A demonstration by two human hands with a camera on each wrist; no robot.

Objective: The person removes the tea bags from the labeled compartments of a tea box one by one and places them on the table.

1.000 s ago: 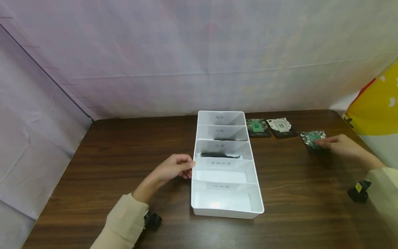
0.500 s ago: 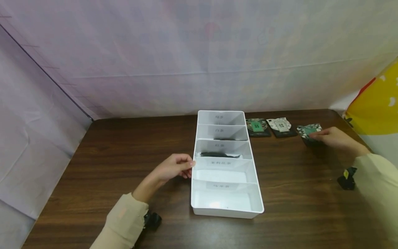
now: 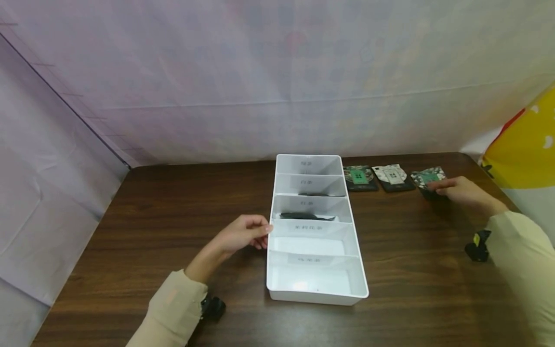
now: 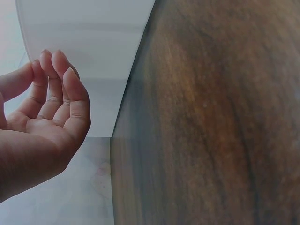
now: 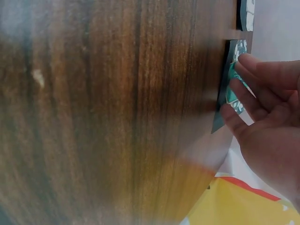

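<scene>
My left hand (image 3: 244, 233) pinches the left rim of a long white divided box (image 3: 274, 274) between thumb and fingers. Paper labels with Chinese tea names mark its compartments; two of these hold dark packets standing on edge. In the left wrist view that hand (image 4: 51, 105) has its thumb against the forefinger at the box's edge (image 4: 101, 61). Over on the right, my right hand (image 3: 466, 193) rests its fingertips on a green-and-black tea sachet (image 3: 435, 174) lying on the table. The right wrist view has the hand's fingers (image 5: 248, 98) extended across the sachet's patterned face (image 5: 230, 89).
Two more sachets lie between box and right hand: a green-labelled one (image 3: 359, 176) beside the box and a white-topped one (image 3: 392, 174). The brown wooden table (image 3: 182, 193) ends at a pale cloth backdrop (image 3: 208, 96). Yellow cloth (image 3: 524, 149) hangs at the right.
The right hand has slid the sachet left and away from me, into line beside the white-topped one. The left hand and the box stay where they were.
</scene>
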